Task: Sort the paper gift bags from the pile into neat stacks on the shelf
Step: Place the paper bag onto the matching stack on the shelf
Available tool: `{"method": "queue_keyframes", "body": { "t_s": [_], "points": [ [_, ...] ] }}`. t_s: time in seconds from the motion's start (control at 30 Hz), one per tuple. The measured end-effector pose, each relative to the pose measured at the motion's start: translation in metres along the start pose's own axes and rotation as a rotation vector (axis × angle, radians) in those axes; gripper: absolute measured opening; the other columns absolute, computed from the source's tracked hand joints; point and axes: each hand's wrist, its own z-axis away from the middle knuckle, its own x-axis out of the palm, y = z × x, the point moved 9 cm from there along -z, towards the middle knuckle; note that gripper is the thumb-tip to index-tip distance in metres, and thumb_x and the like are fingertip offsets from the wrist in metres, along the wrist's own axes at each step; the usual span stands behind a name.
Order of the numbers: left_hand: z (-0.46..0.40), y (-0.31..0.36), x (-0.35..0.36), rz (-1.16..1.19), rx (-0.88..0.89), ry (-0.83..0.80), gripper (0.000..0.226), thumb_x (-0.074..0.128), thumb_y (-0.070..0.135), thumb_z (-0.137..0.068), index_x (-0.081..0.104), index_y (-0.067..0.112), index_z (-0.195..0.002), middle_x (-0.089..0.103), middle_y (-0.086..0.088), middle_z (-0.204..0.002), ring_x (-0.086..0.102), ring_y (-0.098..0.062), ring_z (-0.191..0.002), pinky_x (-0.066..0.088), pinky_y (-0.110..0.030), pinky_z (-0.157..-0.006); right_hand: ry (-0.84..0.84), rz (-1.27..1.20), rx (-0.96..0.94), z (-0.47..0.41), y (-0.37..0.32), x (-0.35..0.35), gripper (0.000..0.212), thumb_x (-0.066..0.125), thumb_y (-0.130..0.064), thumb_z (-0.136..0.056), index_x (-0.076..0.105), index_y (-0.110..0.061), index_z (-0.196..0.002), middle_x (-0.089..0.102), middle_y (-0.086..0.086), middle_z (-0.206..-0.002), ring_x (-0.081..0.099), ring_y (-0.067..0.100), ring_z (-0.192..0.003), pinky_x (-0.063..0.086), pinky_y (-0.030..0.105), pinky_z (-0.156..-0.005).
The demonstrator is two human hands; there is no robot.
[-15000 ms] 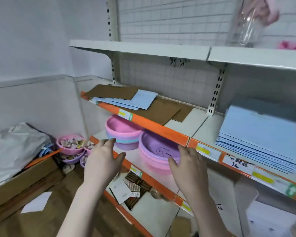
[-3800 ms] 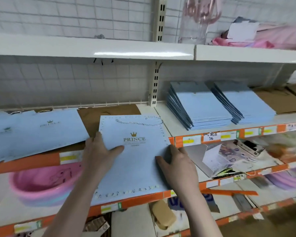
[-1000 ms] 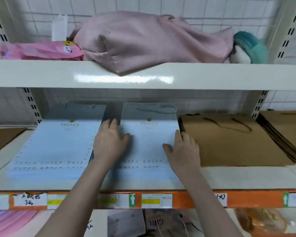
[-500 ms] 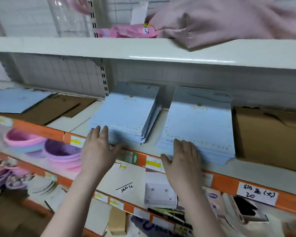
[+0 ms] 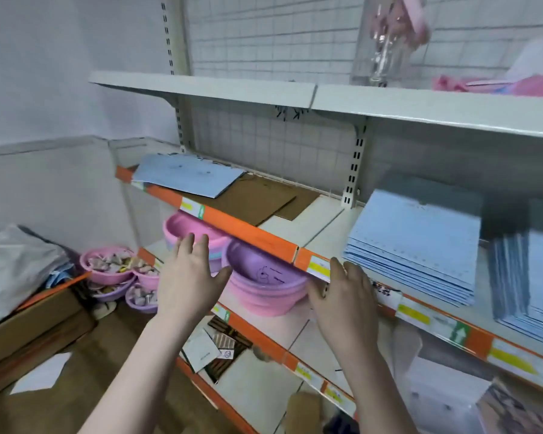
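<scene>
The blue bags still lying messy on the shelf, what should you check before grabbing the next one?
1. Left hand free: ok, open, holds nothing.
2. Right hand free: ok, open, by the shelf edge.
3. Loose blue bags left to sort: ok, on top of the brown bags.
4. Neat blue stack has room on top: ok.
5. How many loose bags: cannot tell.
</scene>
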Motion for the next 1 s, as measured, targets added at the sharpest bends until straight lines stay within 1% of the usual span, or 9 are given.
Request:
{"method": "queue_keyframes", "body": {
  "t_s": [0.1,0.2,0.37,0.47,0.57,0.67,0.83,0.93,1.0],
  "points": [
    [-0.024,-0.055,-0.016,-0.015,-0.016,0.003,0.064,0.068,0.03,-0.082,0.046,-0.002,-0.133,0.043,-0.025,-0.138,0.039,-0.038,-0.128,0.031,-0.044,-0.104,-0.032,-0.002,-0.036,-0.008,-0.058,0.028,0.058,0.052,-0.04,-0.091,0.042,-0.01,-0.14,0.048,0.011,-0.134,0.041,0.028,-0.126,0.032,0.04,-0.104],
    [-0.044,-0.099,-0.027,-0.017,-0.032,0.006,0.062,0.071,0.026,-0.081,0.049,-0.005,-0.13,0.046,-0.028,-0.134,0.042,-0.042,-0.124,0.032,-0.047,-0.103,-0.063,0.015,-0.042,-0.016,-0.101,0.05,0.061,0.049,-0.044,-0.092,0.037,-0.012,-0.143,0.044,0.009,-0.137,0.037,0.026,-0.129,0.029,0.036,-0.105],
    [-0.088,-0.154,-0.028,-0.026,-0.065,-0.016,0.067,0.063,0.037,-0.086,0.04,0.004,-0.14,0.034,-0.02,-0.148,0.031,-0.036,-0.136,0.023,-0.042,-0.11,-0.078,0.03,-0.046,-0.046,-0.157,0.08,0.061,0.047,-0.044,-0.093,0.034,-0.014,-0.144,0.041,0.008,-0.14,0.035,0.024,-0.131,0.026,0.033,-0.107],
    [-0.118,-0.178,-0.023,-0.03,-0.064,-0.019,0.068,0.058,0.042,-0.089,0.035,0.007,-0.143,0.03,-0.017,-0.151,0.025,-0.032,-0.139,0.021,-0.041,-0.112,-0.065,0.003,-0.039,-0.069,-0.18,0.104,0.059,0.049,-0.041,-0.092,0.038,-0.011,-0.142,0.045,0.012,-0.136,0.038,0.027,-0.129,0.028,0.036,-0.105],
    [-0.156,-0.197,-0.015,-0.038,-0.059,-0.027,0.068,0.054,0.044,-0.09,0.032,0.009,-0.145,0.026,-0.014,-0.153,0.02,-0.029,-0.142,0.02,-0.039,-0.112,-0.066,0.003,-0.031,-0.098,-0.2,0.132,0.058,0.051,-0.041,-0.092,0.041,-0.011,-0.14,0.049,0.012,-0.131,0.042,0.028,-0.124,0.031,0.035,-0.102],
    [-0.205,-0.21,-0.001,-0.043,-0.042,-0.029,0.068,0.051,0.045,-0.092,0.029,0.009,-0.146,0.023,-0.013,-0.154,0.015,-0.027,-0.143,0.016,-0.037,-0.114,-0.08,0.009,-0.018,-0.136,-0.216,0.163,0.06,0.048,-0.045,-0.093,0.036,-0.014,-0.143,0.044,0.01,-0.136,0.038,0.026,-0.128,0.029,0.034,-0.104],
    [-0.302,-0.214,0.031,-0.046,0.025,-0.06,0.066,0.053,0.042,-0.091,0.032,0.008,-0.144,0.026,-0.014,-0.152,0.019,-0.027,-0.141,0.017,-0.034,-0.112,-0.109,-0.015,0.049,-0.211,-0.232,0.211,0.058,0.044,-0.045,-0.095,0.033,-0.014,-0.143,0.039,0.01,-0.141,0.033,0.027,-0.133,0.027,0.035,-0.107],
    [-0.356,-0.207,0.05,-0.057,0.091,-0.076,0.065,0.058,0.04,-0.089,0.038,0.004,-0.14,0.033,-0.019,-0.147,0.025,-0.032,-0.138,0.017,-0.036,-0.112,-0.102,-0.031,0.096,-0.248,-0.238,0.224,0.053,0.044,-0.043,-0.095,0.036,-0.015,-0.139,0.042,0.009,-0.136,0.034,0.026,-0.13,0.028,0.035,-0.105],
    [-0.384,-0.202,0.065,-0.072,0.119,-0.11,0.066,0.055,0.042,-0.091,0.035,0.005,-0.142,0.03,-0.019,-0.149,0.022,-0.031,-0.14,0.012,-0.034,-0.113,-0.09,-0.03,0.115,-0.266,-0.24,0.23,0.05,0.044,-0.042,-0.095,0.037,-0.015,-0.136,0.042,0.008,-0.132,0.036,0.024,-0.126,0.028,0.034,-0.102]
  ]
}}
